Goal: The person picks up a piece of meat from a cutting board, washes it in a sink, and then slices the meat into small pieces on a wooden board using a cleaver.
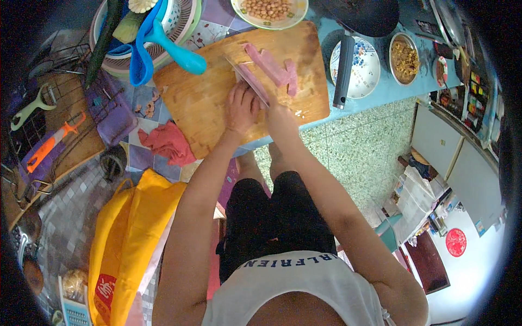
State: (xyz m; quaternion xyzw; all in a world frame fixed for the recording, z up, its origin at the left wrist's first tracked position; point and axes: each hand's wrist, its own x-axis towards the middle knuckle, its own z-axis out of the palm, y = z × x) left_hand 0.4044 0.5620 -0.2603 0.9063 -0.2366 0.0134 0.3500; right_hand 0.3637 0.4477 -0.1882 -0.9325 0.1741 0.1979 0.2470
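On a wooden cutting board [195, 102], my right hand [281, 122] grips a kitchen knife [246, 79], its blade pointing up and to the left. My left hand [242, 106] presses with bent fingers beside the blade, on a piece of pink meat [239, 73] that it mostly covers. A thin slice lies along the blade's right side. Farther right on the board rest cut pink meat strips [267, 67], with a shorter strip [291, 77] touching them. Small pale bits lie near the board's right edge. The knife's handle is hidden in my right hand.
A red cloth [169, 142] lies at the board's lower left. Nested baskets [108, 67] hold a cucumber [104, 45] and a blue-handled tool [179, 53]. Behind the board is a bowl of beans [267, 10]. To the right stand a black-handled pan [343, 73], a patterned plate [363, 77] and a metal bowl [403, 75].
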